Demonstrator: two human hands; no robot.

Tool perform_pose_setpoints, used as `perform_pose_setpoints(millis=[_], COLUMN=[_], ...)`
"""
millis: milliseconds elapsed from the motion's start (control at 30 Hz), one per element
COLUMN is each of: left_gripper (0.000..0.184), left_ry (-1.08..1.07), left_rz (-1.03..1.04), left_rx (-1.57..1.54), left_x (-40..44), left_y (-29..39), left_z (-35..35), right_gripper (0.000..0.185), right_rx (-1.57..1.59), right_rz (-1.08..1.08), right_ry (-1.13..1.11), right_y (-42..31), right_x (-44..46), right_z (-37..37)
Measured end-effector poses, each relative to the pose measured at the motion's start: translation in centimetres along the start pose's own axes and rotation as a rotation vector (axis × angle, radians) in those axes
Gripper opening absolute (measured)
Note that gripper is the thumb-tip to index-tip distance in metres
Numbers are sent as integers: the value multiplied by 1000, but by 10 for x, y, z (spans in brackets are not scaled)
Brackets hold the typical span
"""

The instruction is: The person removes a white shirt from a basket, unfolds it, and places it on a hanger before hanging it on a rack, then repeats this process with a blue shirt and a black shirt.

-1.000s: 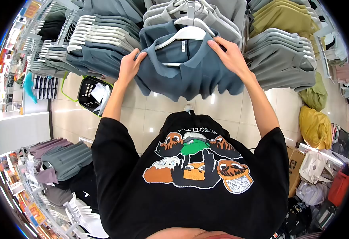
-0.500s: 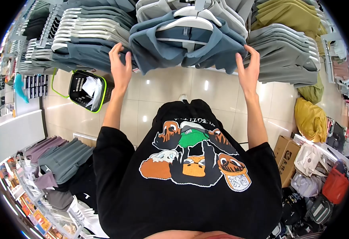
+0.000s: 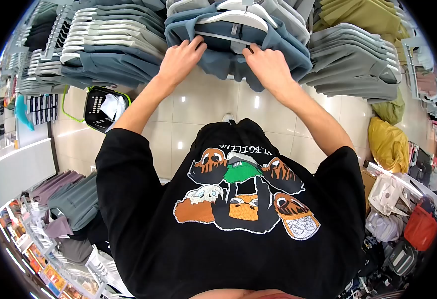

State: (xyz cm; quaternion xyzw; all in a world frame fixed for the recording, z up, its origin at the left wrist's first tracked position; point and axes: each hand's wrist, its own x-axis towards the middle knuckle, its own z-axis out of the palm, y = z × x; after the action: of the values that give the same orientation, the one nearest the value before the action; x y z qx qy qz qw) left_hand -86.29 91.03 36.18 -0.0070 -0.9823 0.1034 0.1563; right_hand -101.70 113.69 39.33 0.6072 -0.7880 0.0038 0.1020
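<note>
A blue-grey collared shirt (image 3: 218,64) hangs on a white hanger (image 3: 236,18) at the top middle, facing me. My left hand (image 3: 182,57) has its fingers closed on the left side of the shirt's collar. On the right side of the same collar, my right hand (image 3: 266,65) pinches the fabric. Both hands are palm down, a short way apart, just below the hanger. Inside the neck a small label (image 3: 235,30) shows.
Blue and grey shirts (image 3: 113,67) hang to the left, grey shirts (image 3: 353,65) and olive ones (image 3: 360,17) to the right. A black basket with a green rim (image 3: 95,108) stands on the tiled floor (image 3: 213,102). Bags (image 3: 420,226) are at the lower right.
Half a second ago both hands were apart from each other at the shirt's outer sides, fingers spread. They have since moved inward and up and closed on the collar.
</note>
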Motion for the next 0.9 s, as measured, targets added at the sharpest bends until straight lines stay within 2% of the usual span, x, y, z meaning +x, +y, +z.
perform_pose_setpoints(millis=[33,100,133,200,233,300,367,467,500,567,667,700,767,900], left_gripper=[29,18,18,23,23,24,29,38,38,36,34,34,33,34], left_ry=[0,-122,-122,-4,-3,-203,-222,-191,-188,-403,-368,-355,-349,-377], left_rz=[-2,-103,-104,-121,-117,-295,-335,-417,-419,-510,-472,-442,-421,-390], left_rx=[1,-258,-259,-557,-557,-835,-912,-1416,-1415,-1443,-1538,-1570,-1589,-1617], left_x=[2,4,5,9,12,17,19,18,18,20,17,17,16,12], left_y=[-1,1,2,5,8,16,21,29,30,28,31,32,33,34], left_z=[-8,-23,-26,-35,-42,-59,-64,-63,-69,-85,-89,-93,-95,-98], right_gripper=[18,18,23,23,23,20,17,16,17,16,14,14,14,13], right_rx=[0,213,264,329,392,406,502,522,539,537,761,760,971,965], right_rz=[-2,-87,-106,-143,-179,-176,-263,-320,-353,-332,-120,-122,-32,13], right_ry=[0,-66,-79,-84,-86,-54,100,172,207,163,153,153,215,168], right_y=[4,11,14,16,16,11,6,2,2,0,-8,-10,-15,-19], right_x=[-1,-4,-5,-6,-8,-12,-14,-18,-19,-22,-22,-23,-23,-26], right_z=[-5,-19,-23,-37,-42,-43,-43,-44,-44,-51,-62,-57,-50,-55])
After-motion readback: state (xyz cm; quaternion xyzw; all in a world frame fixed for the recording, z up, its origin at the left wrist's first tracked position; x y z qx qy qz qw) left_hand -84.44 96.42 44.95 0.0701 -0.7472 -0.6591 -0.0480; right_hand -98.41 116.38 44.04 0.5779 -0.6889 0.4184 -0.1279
